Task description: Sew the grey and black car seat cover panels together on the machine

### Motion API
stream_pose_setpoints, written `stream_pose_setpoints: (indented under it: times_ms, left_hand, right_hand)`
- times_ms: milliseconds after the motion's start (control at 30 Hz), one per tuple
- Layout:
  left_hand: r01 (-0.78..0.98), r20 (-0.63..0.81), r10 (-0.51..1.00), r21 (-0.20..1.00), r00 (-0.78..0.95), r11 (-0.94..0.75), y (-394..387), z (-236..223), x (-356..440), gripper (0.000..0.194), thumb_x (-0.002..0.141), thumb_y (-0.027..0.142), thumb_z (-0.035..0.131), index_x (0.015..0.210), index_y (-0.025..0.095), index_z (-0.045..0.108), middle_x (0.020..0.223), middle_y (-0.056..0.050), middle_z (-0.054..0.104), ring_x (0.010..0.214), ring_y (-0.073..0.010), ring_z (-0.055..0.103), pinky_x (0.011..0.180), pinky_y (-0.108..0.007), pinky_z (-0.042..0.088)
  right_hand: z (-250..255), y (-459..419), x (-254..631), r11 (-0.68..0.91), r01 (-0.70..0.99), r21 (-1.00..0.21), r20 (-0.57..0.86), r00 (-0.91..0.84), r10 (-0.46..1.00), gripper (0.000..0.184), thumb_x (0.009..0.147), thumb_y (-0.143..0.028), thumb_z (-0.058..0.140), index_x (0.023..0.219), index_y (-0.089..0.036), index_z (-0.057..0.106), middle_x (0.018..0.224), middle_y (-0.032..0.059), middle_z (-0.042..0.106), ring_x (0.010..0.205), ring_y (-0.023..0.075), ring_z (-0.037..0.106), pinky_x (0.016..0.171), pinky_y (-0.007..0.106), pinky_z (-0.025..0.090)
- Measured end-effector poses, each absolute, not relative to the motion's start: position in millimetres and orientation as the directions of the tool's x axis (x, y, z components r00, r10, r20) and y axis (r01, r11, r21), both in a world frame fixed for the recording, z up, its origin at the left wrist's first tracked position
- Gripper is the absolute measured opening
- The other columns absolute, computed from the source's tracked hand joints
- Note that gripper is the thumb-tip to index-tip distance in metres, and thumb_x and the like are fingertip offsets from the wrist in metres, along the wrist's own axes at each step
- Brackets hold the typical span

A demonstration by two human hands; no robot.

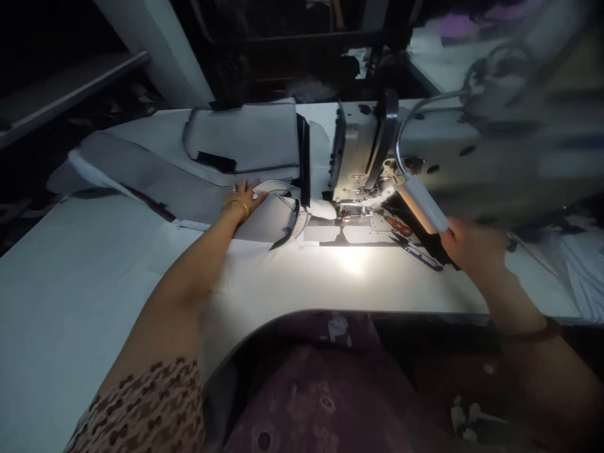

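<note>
My left hand [240, 202], with a thin bangle on its wrist, lies with fingers spread on a grey, dark-edged sewn piece [268, 220] left of the sewing machine [361, 151]. The piece is bulky and folded; its narrow right end reaches the lit presser foot [352, 211]. My right hand [474, 248] is curled at the lower end of the white tube-shaped lamp [425, 202], beside the machine arm. Whatever its fingers close on is hidden and slightly blurred. Thread snips [418, 253] and a tool with a red-brown handle [399, 225] lie near the needle plate.
A white table [94, 277] carries the machine, its front edge curving in before my lap. Larger grey panels [250, 135] with black strips spread behind my left hand. Striped cloth [585, 270] lies at the far right. A pale post [155, 50] stands behind the table.
</note>
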State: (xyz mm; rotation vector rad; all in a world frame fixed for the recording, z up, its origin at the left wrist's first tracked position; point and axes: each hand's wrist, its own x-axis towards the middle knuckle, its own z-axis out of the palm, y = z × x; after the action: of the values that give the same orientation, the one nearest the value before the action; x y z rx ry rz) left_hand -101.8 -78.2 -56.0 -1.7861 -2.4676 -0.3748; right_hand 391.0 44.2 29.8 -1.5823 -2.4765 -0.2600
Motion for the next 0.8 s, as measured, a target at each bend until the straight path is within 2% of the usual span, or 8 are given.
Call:
stream_pose_setpoints:
  times_ms: [100, 167, 367, 533, 600, 667, 733, 800]
  left_hand:
    - [0.843, 0.064, 0.849, 0.173, -0.525, 0.508, -92.7, -49.2, -87.4, 0.074, 0.089, 0.065, 0.024, 0.146, 0.019, 0.025, 0.15, -0.019, 0.023, 0.135, -0.0423, 0.023, 0.101, -0.063, 0.027]
    - [0.812, 0.007, 0.824, 0.174, -0.566, 0.557, -111.9, -43.5, -76.0, 0.074, 0.088, 0.066, 0.025, 0.148, 0.022, 0.021, 0.152, -0.017, 0.019, 0.137, -0.0419, 0.019, 0.103, -0.062, 0.026]
    - [0.801, -0.065, 0.807, 0.101, -0.587, 0.59, -234.0, -48.3, -44.2, 0.067, 0.088, 0.058, 0.031, 0.135, 0.012, 0.043, 0.15, -0.017, 0.025, 0.138, -0.0356, 0.02, 0.112, -0.051, 0.023]
    - [0.829, -0.056, 0.832, 0.069, -0.553, 0.555, -364.5, -54.2, -20.5, 0.057, 0.086, 0.044, 0.035, 0.137, 0.02, 0.041, 0.145, -0.009, 0.037, 0.136, -0.0297, 0.029, 0.112, -0.045, 0.03]
    - [0.812, 0.012, 0.818, 0.133, -0.575, 0.569, -394.0, -39.9, -6.5, 0.049, 0.084, 0.04, 0.039, 0.131, 0.026, 0.047, 0.134, -0.005, 0.05, 0.127, -0.0278, 0.044, 0.108, -0.045, 0.038]
    - [0.79, 0.216, 0.763, 0.24, -0.61, 0.564, -397.8, -17.5, 16.2, 0.036, 0.085, 0.04, 0.043, 0.119, 0.032, 0.053, 0.119, 0.0, 0.06, 0.113, -0.0259, 0.055, 0.101, -0.047, 0.045]
    - [0.802, 0.374, 0.723, 0.416, -0.581, 0.429, -375.4, 4.3, 47.9, 0.025, 0.086, 0.037, 0.05, 0.109, 0.031, 0.059, 0.107, 0.0, 0.063, 0.101, -0.022, 0.061, 0.092, -0.042, 0.052]
    - [0.754, 0.265, 0.865, 0.632, -0.427, 0.179, -334.1, 16.5, 81.8, 0.022, 0.086, 0.035, 0.055, 0.103, 0.025, 0.063, 0.107, -0.003, 0.065, 0.098, -0.019, 0.063, 0.087, -0.035, 0.055]
  right_hand:
    - [24.3, 29.4, 402.6, 0.458, 0.883, -0.099, 0.374, -0.394, 0.84, 0.032, 0.085, -0.037, 0.048, 0.093, -0.018, 0.072, 0.069, 0.0163, 0.065, 0.059, 0.0202, 0.055, 0.059, 0.034, 0.031]
    - [25.8, 15.1, 409.6, 0.524, 0.822, -0.221, 0.428, -0.402, 0.81, 0.029, 0.085, -0.042, 0.049, 0.088, -0.023, 0.07, 0.071, 0.015, 0.067, 0.066, 0.0231, 0.06, 0.062, 0.034, 0.037]
    - [23.6, -27.3, 420.6, 0.645, 0.625, -0.44, 0.488, -0.436, 0.756, 0.022, 0.077, -0.051, 0.061, 0.068, -0.031, 0.062, 0.084, 0.0128, 0.067, 0.076, 0.0253, 0.063, 0.064, 0.036, 0.044]
    - [-1.0, -70.3, 386.2, 0.624, 0.46, -0.631, 0.414, -0.481, 0.773, 0.025, 0.078, -0.049, 0.061, 0.067, -0.026, 0.061, 0.074, 0.0082, 0.066, 0.065, 0.0205, 0.06, 0.059, 0.034, 0.046]
    - [-12.8, -88.0, 361.1, 0.568, 0.358, -0.741, 0.358, -0.506, 0.785, 0.029, 0.077, -0.051, 0.06, 0.067, -0.024, 0.06, 0.07, 0.0046, 0.064, 0.061, 0.0179, 0.059, 0.057, 0.032, 0.047]
    - [-24.2, -103.8, 334.3, 0.462, 0.218, -0.86, 0.292, -0.532, 0.795, 0.032, 0.074, -0.053, 0.062, 0.067, -0.022, 0.061, 0.067, 0.0024, 0.064, 0.06, 0.0164, 0.059, 0.056, 0.03, 0.049]
    - [-34.0, -117.8, 309.3, 0.292, 0.067, -0.954, 0.21, -0.547, 0.81, 0.031, 0.073, -0.051, 0.066, 0.069, -0.021, 0.061, 0.066, 0.0014, 0.064, 0.061, 0.0162, 0.061, 0.058, 0.03, 0.051]
    - [-41.3, -130.1, 288.9, 0.123, -0.06, -0.991, 0.135, -0.544, 0.828, 0.031, 0.072, -0.05, 0.068, 0.072, -0.02, 0.062, 0.066, 0.0008, 0.064, 0.062, 0.0162, 0.063, 0.061, 0.031, 0.053]
